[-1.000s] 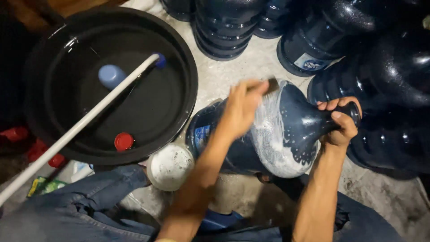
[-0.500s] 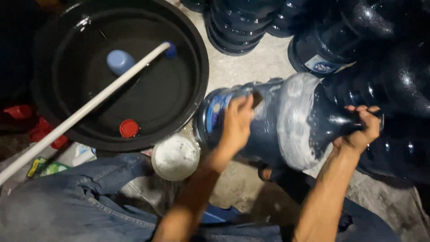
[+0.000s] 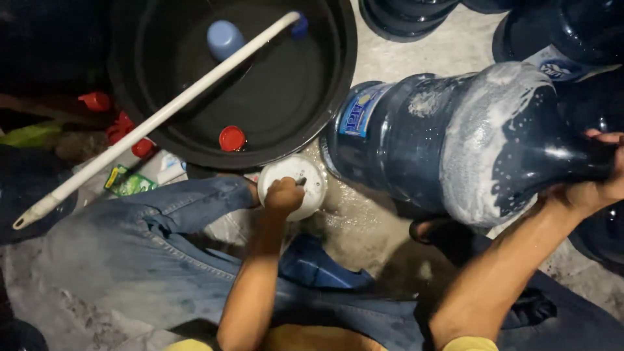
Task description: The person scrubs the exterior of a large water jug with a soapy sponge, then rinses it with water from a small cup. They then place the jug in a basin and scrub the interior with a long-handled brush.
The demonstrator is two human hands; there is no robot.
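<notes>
Big blue bottle: it lies on its side on the wet floor, its long way running left to right, flat bottom by the tub, thin neck out to the right. White soap foam sits on its round shoulder.
Black tub: round, up and left of the bottle, touching or just beside its bottom end (too close to tell). A long white pipe leans across it.
Right hand: wrapped tight around the bottle's neck, holding it at the far right end.
Left hand: the hand nearer the small white bowl, fingers curled shut on something small and dark in it (too hidden to name). The bottle's bottom end is just to the right of this hand and a bit up.
Small white bowl: on the floor between the tub and the person's knee.
</notes>
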